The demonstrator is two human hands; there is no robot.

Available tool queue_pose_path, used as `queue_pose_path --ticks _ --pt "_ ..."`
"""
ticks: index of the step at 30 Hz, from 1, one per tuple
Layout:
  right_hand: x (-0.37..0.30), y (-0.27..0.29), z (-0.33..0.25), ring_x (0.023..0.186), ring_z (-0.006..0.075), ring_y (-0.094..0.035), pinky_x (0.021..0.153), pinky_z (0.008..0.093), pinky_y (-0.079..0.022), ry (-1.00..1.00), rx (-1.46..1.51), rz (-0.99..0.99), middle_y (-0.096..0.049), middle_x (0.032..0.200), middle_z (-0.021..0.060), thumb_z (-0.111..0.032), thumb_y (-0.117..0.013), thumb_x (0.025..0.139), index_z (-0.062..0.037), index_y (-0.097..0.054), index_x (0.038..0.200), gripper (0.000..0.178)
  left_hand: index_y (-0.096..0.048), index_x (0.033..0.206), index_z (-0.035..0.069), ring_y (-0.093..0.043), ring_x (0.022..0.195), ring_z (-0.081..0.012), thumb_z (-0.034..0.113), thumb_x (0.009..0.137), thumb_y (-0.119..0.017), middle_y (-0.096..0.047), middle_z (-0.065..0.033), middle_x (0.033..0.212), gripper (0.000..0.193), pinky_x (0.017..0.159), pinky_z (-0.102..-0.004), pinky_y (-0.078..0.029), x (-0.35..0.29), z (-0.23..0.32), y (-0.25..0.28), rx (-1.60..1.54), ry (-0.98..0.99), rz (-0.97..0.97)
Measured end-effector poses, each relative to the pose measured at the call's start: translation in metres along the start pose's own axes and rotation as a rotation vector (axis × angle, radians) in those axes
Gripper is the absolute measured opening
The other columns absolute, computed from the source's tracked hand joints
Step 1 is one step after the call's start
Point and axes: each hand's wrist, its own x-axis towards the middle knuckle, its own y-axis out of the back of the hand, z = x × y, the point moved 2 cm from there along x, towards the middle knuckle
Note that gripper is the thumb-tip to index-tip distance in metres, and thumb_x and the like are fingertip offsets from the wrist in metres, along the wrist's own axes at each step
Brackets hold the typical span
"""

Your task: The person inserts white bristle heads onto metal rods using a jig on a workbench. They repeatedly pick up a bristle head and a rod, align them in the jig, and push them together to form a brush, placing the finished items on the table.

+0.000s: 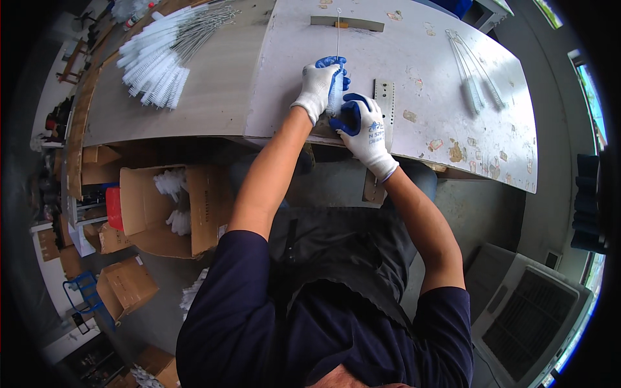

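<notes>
My left hand (319, 86), in a white glove with blue-coated fingers, is closed around a wire-handled brush (335, 97) over the table's near edge. The brush's pale bristles point toward me, and its thin wire handle ends in a small loop on the far side. Close to the bristle end is my right hand (367, 132), gloved the same way. Its thumb and forefinger are curved apart beside the bristles; whether they touch them I cannot tell. A metal strip with holes (384, 102) lies just beyond the right hand.
Many white brushes (158, 61) are heaped at the table's left; a few more brushes (475, 77) lie at the right. A flat metal bar (369, 24) sits at the back. Below left, an open cardboard box (210, 207) holds white bristly pieces. A grey slatted unit (527, 317) stands low right.
</notes>
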Motion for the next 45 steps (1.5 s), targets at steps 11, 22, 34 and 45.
queue_pose_path --ticks 11,22,34,45 --pt "0.034 0.022 -0.010 0.110 0.0339 -0.057 0.095 0.0454 -0.047 0.484 -0.380 -0.348 -0.054 0.130 0.0174 -0.027 -0.074 0.081 -0.0024 -0.058 0.124 0.052 -0.073 0.109 -0.002 -0.069 0.070 -0.0231 0.005 0.090 -0.064 -0.071 -0.0110 0.087 0.022 0.062 -0.0360 -0.057 0.012 -0.003 0.007 -0.011 -0.041 -0.095" --pt "0.068 0.011 0.015 0.110 0.0294 -0.061 0.096 0.0445 -0.049 0.671 -0.404 -0.654 -0.058 0.122 0.0095 -0.033 -0.074 0.082 -0.0129 -0.057 0.128 0.053 -0.072 0.103 -0.007 -0.070 0.079 -0.0209 0.007 0.086 -0.073 -0.073 -0.0119 0.095 0.022 0.073 -0.0331 -0.058 0.023 -0.002 0.017 0.104 -0.086 -0.089" --pt "0.071 0.010 0.008 0.103 0.0293 -0.060 0.088 0.0431 -0.050 0.763 -0.478 -0.682 -0.059 0.112 0.0098 -0.031 -0.069 0.083 -0.0112 -0.060 0.107 0.033 -0.069 0.101 -0.009 -0.071 0.077 -0.0222 0.018 0.079 -0.082 -0.073 -0.0167 0.094 0.037 0.068 -0.0359 -0.059 0.023 0.001 0.011 0.408 -0.120 0.024" --pt "0.062 0.009 -0.002 0.102 0.0294 -0.060 0.090 0.0415 -0.049 0.655 -0.570 -0.738 -0.058 0.109 0.0103 -0.027 -0.070 0.082 -0.0090 -0.061 0.109 0.034 -0.065 0.108 -0.011 -0.072 0.080 -0.0260 0.021 0.076 -0.085 -0.072 -0.0214 0.099 0.050 0.070 -0.0367 -0.060 0.054 -0.007 0.011 0.729 -0.133 0.090"
